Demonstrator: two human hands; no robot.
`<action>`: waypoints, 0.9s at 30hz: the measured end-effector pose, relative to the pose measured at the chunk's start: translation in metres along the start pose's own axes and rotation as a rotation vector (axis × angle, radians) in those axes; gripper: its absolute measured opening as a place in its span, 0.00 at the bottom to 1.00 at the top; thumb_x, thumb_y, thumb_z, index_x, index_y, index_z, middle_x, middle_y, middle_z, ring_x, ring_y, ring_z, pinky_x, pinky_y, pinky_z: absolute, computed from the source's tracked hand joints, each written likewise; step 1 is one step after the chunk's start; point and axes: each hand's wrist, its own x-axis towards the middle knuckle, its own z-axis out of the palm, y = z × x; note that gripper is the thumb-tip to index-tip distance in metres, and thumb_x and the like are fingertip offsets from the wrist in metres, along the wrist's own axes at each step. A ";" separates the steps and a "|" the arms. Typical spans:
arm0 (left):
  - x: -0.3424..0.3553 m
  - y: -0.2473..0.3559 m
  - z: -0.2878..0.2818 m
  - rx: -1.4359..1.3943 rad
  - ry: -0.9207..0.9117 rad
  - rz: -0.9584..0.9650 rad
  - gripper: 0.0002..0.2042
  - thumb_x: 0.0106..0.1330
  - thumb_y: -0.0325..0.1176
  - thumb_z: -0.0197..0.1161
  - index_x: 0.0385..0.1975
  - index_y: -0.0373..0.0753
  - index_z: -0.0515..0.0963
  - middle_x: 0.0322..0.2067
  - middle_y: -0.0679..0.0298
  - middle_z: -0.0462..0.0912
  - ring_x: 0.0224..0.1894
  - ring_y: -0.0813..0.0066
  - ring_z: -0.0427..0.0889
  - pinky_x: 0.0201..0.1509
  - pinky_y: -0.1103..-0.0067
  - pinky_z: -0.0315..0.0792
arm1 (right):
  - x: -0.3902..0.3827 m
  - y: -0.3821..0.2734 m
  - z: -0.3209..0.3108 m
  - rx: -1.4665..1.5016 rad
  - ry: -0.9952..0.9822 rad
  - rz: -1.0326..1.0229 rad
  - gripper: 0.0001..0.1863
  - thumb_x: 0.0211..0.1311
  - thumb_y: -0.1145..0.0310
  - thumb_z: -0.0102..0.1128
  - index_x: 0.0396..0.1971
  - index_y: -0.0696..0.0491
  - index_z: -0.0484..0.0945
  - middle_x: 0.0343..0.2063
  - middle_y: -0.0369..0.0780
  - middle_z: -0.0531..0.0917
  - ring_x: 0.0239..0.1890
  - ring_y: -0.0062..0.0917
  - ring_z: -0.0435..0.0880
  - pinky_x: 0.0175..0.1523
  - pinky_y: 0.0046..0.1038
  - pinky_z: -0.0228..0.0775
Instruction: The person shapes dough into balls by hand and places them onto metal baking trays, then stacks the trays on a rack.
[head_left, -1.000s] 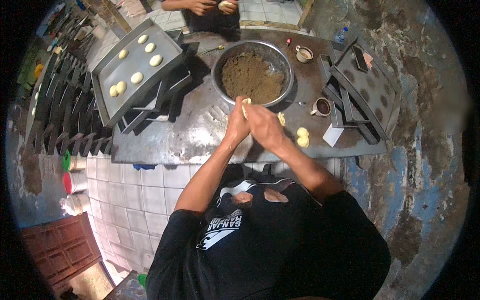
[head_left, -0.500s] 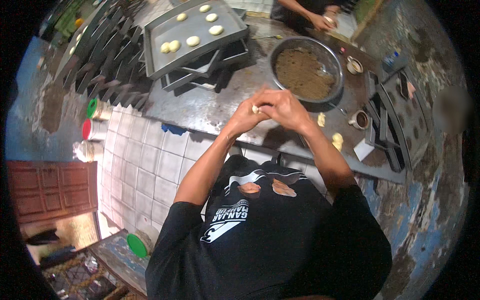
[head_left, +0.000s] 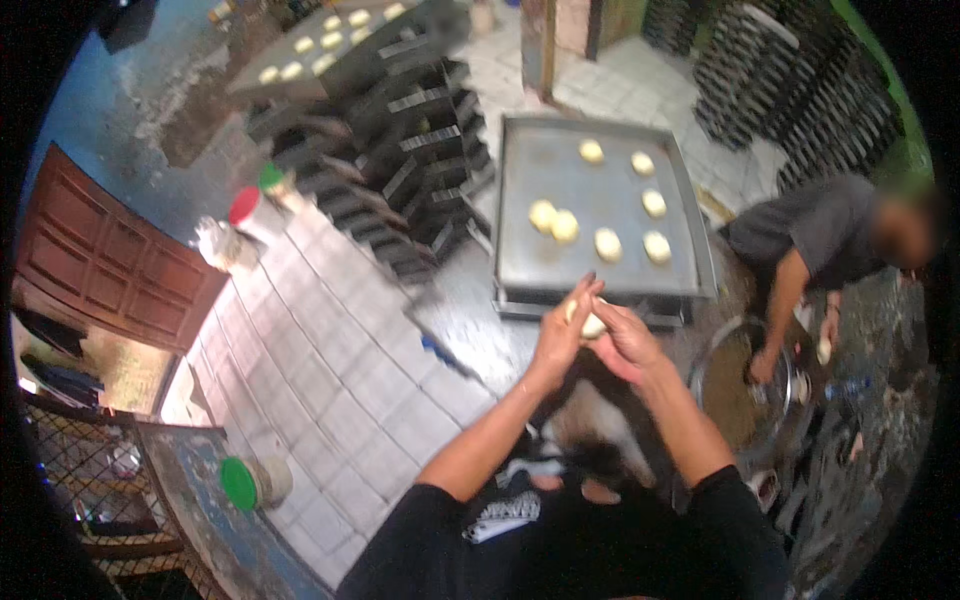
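Observation:
A pale dough ball (head_left: 592, 325) is held between my two hands at the near edge of a grey metal baking tray. My left hand (head_left: 558, 338) presses it from the left, fingers pointing up and slightly blurred. From the right, my right hand (head_left: 626, 342) cups it, with fingertips near the left hand's. Several pale, rounded dough balls (head_left: 607, 244) lie spread over the baking tray (head_left: 520, 275), two of them touching at its left. The tray rests on top of other trays on the table.
At the right a co-worker reaches into a metal bowl (head_left: 700, 385) of brown crumbly filling and holds a pale piece in the other hand. Black stacked trays (head_left: 415, 160) stand at the left; more stacks (head_left: 790, 80) rise behind. Lidded tubs (head_left: 258, 212) sit on the tiled floor.
My view has swung left, bringing the tray in front of me. My hands have moved from beside the bowl to the tray's near edge, and more of the dough ball shows between them.

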 end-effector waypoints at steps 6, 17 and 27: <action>0.048 0.033 -0.084 0.170 0.048 0.130 0.29 0.74 0.28 0.57 0.72 0.34 0.56 0.68 0.55 0.64 0.66 0.65 0.71 0.66 0.73 0.70 | 0.196 -0.113 -0.059 -1.540 0.645 -0.767 0.22 0.67 0.59 0.60 0.51 0.60 0.75 0.48 0.51 0.81 0.51 0.42 0.80 0.54 0.41 0.72; -0.012 0.049 -0.176 0.571 0.360 0.095 0.16 0.70 0.29 0.62 0.56 0.34 0.77 0.45 0.61 0.84 0.50 0.76 0.80 0.55 0.78 0.72 | 0.318 -0.095 -0.115 -2.232 0.175 -0.622 0.28 0.71 0.57 0.48 0.62 0.62 0.67 0.68 0.55 0.63 0.71 0.49 0.60 0.74 0.43 0.53; -0.026 0.043 -0.120 0.503 0.208 0.257 0.15 0.71 0.30 0.60 0.54 0.32 0.78 0.48 0.55 0.84 0.51 0.71 0.82 0.57 0.75 0.74 | 0.197 -0.063 -0.058 -1.964 0.135 -0.416 0.24 0.64 0.69 0.56 0.60 0.60 0.72 0.49 0.53 0.83 0.53 0.45 0.80 0.64 0.42 0.66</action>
